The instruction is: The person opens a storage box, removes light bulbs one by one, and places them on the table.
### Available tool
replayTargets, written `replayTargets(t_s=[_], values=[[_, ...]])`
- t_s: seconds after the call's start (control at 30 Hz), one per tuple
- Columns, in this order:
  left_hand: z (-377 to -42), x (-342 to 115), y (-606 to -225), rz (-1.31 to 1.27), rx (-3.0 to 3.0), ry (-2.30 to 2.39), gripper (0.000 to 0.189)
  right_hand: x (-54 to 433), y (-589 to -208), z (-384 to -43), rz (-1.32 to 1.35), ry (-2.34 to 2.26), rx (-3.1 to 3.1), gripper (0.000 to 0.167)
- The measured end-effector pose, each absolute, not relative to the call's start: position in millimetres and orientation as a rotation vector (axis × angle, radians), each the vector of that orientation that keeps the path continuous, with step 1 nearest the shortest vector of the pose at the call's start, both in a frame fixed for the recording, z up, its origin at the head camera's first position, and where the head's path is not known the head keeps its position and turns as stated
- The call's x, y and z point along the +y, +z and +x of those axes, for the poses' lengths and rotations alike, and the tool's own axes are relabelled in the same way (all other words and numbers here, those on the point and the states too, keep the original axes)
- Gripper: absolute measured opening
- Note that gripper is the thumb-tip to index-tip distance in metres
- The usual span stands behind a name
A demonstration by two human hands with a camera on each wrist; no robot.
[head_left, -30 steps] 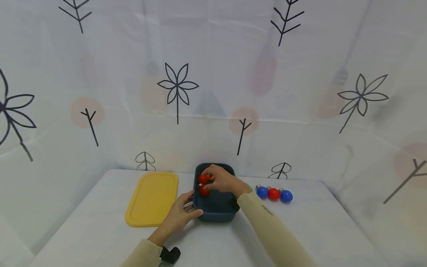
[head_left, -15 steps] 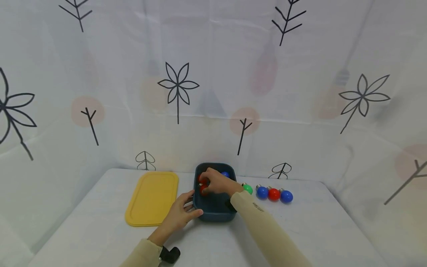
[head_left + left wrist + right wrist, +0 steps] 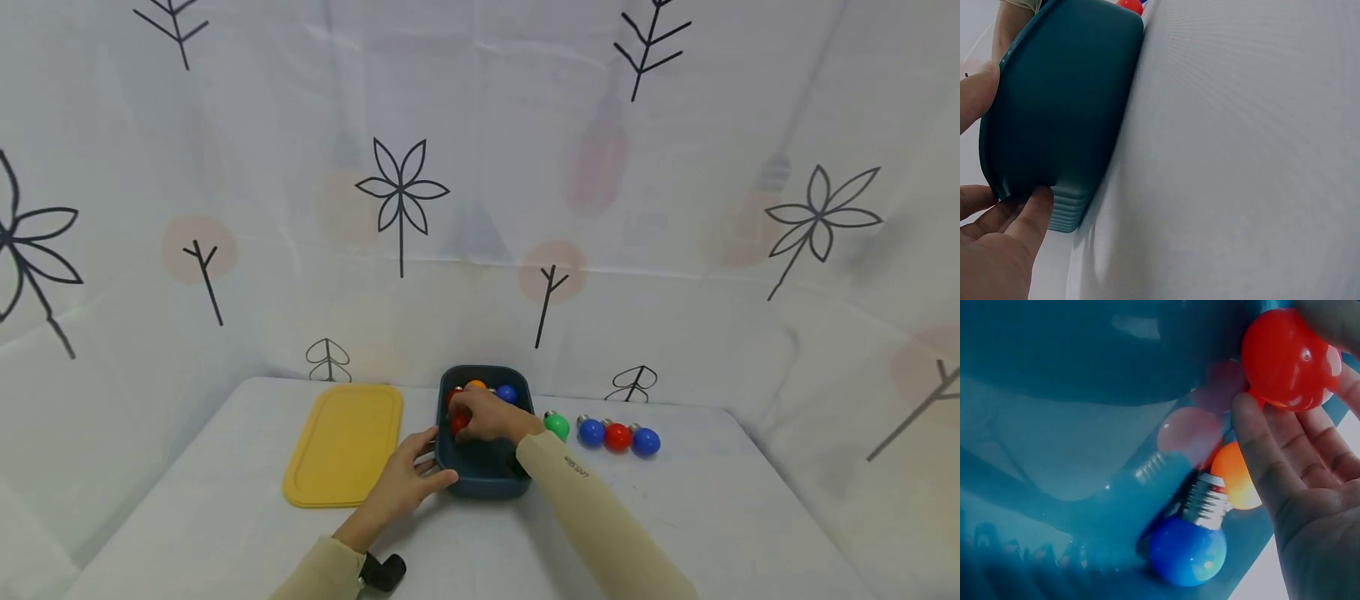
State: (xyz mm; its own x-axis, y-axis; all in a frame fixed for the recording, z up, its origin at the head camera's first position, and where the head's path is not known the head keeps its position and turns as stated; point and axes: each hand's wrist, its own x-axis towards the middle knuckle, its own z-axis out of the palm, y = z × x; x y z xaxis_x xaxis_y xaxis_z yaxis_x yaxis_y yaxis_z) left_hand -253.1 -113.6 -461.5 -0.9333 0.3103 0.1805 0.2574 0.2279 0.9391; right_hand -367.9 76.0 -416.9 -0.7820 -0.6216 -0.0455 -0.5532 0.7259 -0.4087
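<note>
My right hand (image 3: 489,415) reaches into a dark teal bin (image 3: 491,486) and pinches a red light bulb (image 3: 1282,356) between thumb and fingers. Close by in the bin lie a blue bulb (image 3: 1188,556) with a silver screw base and an orange bulb (image 3: 1238,478). Another red bulb (image 3: 453,396) shows partly behind the hand in the head view. My left hand (image 3: 405,481) rests against the bin's near left corner, its fingers (image 3: 1036,215) extended along the ridged side and its thumb on the front wall.
A yellow lid (image 3: 345,446) lies flat to the left of the bin. To the right, a green bulb (image 3: 557,426), two blue bulbs and a red bulb (image 3: 618,437) stand in a row on the white tablecloth. A patterned curtain (image 3: 480,208) hangs behind the table.
My right hand has drawn slightly back and left inside the bin, onto the nearer red bulb. The blue bulb in the bin and the green one outside have come into sight. The left hand stays put.
</note>
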Motion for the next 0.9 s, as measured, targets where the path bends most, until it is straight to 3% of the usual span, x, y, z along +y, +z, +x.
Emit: replayTargets(t_s=[0.6,0.9], values=[[-253,-113,-463,0.566,2.442,1.829,0.087,73,-415,-367,-0.907,-0.581,2.739,0.031],[-253,-113,-463,0.55,2.452,1.83,0.085,78,-395,-364,-0.962,-0.576,2.769,0.03]])
